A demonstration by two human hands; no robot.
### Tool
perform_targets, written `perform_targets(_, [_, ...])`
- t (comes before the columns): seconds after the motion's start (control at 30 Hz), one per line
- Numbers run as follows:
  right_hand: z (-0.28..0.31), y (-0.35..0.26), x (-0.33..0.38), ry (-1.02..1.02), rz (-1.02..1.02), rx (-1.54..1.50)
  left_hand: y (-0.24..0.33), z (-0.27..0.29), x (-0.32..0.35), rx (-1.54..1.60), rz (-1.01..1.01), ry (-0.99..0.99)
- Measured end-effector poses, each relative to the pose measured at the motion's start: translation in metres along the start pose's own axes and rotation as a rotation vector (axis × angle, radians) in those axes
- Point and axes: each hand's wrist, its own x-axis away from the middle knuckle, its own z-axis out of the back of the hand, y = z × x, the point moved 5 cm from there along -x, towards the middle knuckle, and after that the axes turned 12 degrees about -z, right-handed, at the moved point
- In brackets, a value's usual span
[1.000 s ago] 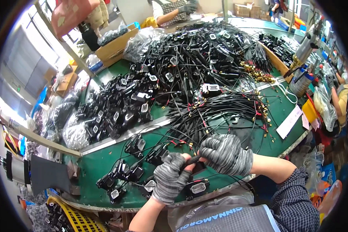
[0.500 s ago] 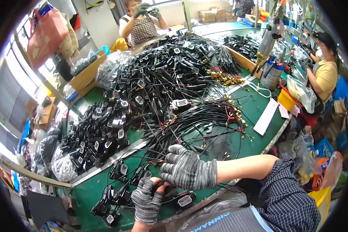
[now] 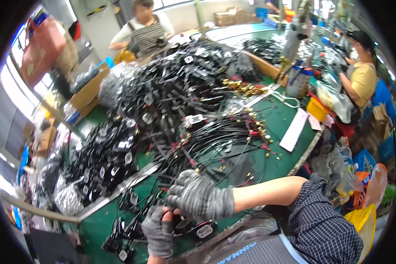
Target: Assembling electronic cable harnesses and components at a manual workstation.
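Both hands wear grey striped knit gloves with bare fingertips and meet low over the green worktable (image 3: 92,229). My left hand (image 3: 157,233) is closed, its thumb and finger pinched just below the right one. Curled above it, my right hand (image 3: 200,196) is closed too, its fingertips against the left's. Whatever lies between them is hidden and blurred. Around them are black moulded parts with cables; one black part with a pale oval window (image 3: 204,229) rests below the right wrist. Beyond the right hand spreads a bundle of black cables (image 3: 215,143) with red and brass-coloured ends.
A large heap of black cabled parts (image 3: 180,83) covers the table's middle, with another pile (image 3: 101,158) at left. A metal strip (image 3: 119,185) crosses the tabletop. White paper (image 3: 294,130) and a yellow container (image 3: 317,109) sit at right. Two co-workers are across the table and at right.
Both hands have shifted slightly left in the picture, still together, as the whole view moved. The co-worker across the table has lowered their hands from face height.
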Motion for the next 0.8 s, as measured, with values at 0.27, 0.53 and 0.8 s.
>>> perform_targets(0.27, [0.002,0.004,-0.002,-0.062,0.176,0.116,0.004,-0.001,-0.018,-0.017,-0.030,-0.051])
perform_targets(0.53, [0.001,0.075,-0.009,-0.253,-0.440,-0.153,-0.104,0.132,-0.011,-0.452,0.319,-0.016])
perform_targets(0.8, [0.011,0.113,0.010,-0.049,-0.332,0.208,-0.232,0.198,0.046,-0.782,0.509,-0.686])
